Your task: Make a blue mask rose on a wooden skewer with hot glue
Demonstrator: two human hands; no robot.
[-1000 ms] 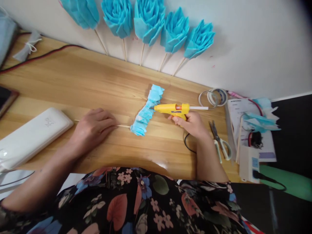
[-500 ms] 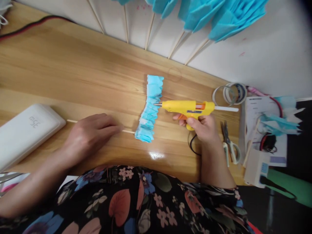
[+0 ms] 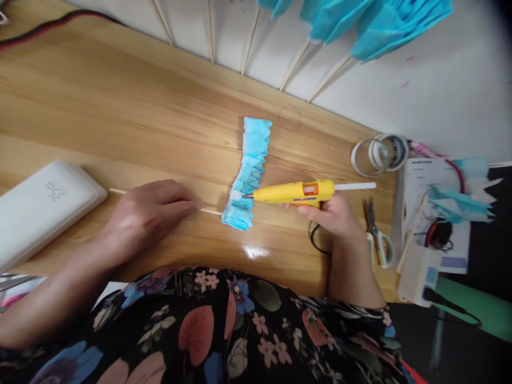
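My left hand (image 3: 154, 216) is closed around a thin wooden stick (image 3: 210, 212), which lies low over the table. The stick's right end meets the lower end of a pleated blue paper strip (image 3: 254, 152), laid out lengthwise away from me. In my right hand (image 3: 334, 213) is a yellow hot glue gun (image 3: 290, 193), with a white glue stick (image 3: 356, 186) poking out of its back. Its metal nozzle points left, over the lower part of the strip; whether it touches the paper I cannot tell.
Blue paper flowers (image 3: 400, 26) on sticks lean along the white wall. A white power bank (image 3: 52, 213) lies at left. To the right are tape rolls (image 3: 394, 152), scissors (image 3: 376, 234), a paper sheet (image 3: 426, 176) and a white box (image 3: 420, 272). A black-red cable (image 3: 72, 16) runs at upper left.
My right hand has brought the glue gun's nozzle left and nearer to me, from the strip's middle to its lower part. My left hand stays on the stick.
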